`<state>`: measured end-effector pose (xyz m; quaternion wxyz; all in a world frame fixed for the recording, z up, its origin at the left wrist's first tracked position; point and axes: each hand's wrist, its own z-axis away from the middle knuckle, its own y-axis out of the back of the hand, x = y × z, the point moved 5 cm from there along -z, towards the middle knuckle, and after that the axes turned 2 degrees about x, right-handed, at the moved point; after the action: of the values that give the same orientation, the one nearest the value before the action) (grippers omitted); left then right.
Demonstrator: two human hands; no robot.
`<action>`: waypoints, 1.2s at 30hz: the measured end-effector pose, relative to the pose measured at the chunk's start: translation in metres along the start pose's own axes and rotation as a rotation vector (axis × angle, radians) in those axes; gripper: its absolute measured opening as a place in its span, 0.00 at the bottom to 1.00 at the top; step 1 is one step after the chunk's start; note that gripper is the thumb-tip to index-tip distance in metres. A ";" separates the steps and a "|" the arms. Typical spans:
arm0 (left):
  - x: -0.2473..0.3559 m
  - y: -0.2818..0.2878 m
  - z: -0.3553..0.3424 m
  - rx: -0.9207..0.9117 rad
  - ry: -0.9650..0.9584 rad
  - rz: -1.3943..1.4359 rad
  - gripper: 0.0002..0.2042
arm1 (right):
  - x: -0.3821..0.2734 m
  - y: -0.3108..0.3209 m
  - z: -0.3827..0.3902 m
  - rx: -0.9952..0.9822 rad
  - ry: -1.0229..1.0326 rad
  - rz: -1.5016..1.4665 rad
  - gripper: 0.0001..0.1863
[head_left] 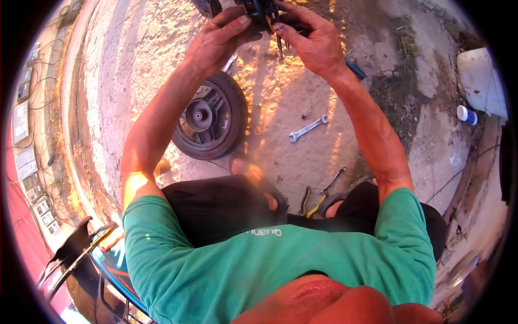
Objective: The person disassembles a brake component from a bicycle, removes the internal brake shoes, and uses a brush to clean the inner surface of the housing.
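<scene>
Two hands hold one dark mechanical part

Nearest to the person, a yellow-handled tool [314, 209] lies on the ground [275, 137], just beside the foot [334, 208]. Farther out there is a double-ended wrench [308, 128], with a small bolt [306, 114] near it. To the left of these, a black-rimmed wheel [209, 116] rests on its side.

Toward the right edge of the ground are a small white jar [467, 115] with a blue band and, just beyond it, a bigger white container [479, 75]. The contents of both I cannot see.

Farthest away is the dark mechanical part [260, 9], between the hands and partly cut by the upper border of the view. The left hand [226, 31] has its fingers bent around the left side; the right hand [318, 42] grips the right side, thumb against fingers.
</scene>
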<state>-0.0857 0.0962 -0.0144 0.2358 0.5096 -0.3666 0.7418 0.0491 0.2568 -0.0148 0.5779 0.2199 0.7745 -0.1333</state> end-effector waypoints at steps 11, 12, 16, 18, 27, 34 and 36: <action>0.001 -0.001 0.002 0.053 0.030 0.008 0.22 | -0.015 0.008 -0.006 -0.029 0.067 0.226 0.23; 0.000 -0.001 0.002 0.056 0.033 0.007 0.22 | -0.017 0.007 -0.006 -0.036 0.077 0.228 0.23; 0.000 -0.002 0.000 0.046 0.023 0.007 0.23 | -0.015 0.007 -0.006 0.011 0.312 0.276 0.23; 0.000 -0.003 -0.001 0.030 0.006 0.006 0.24 | -0.012 0.006 -0.003 0.055 0.425 0.306 0.23; 0.004 -0.006 0.001 -0.019 0.009 -0.030 0.27 | -0.018 0.004 -0.004 -0.025 0.123 0.181 0.22; 0.002 -0.006 0.000 -0.004 -0.004 -0.019 0.28 | -0.020 0.003 -0.001 0.061 0.513 0.380 0.22; 0.001 -0.003 0.000 0.013 0.008 -0.026 0.28 | -0.019 0.002 -0.001 0.063 0.480 0.343 0.22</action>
<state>-0.0836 0.0979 -0.0122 0.2438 0.5127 -0.3541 0.7431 0.0535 0.2551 0.0033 0.3852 0.3909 0.8360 -0.0020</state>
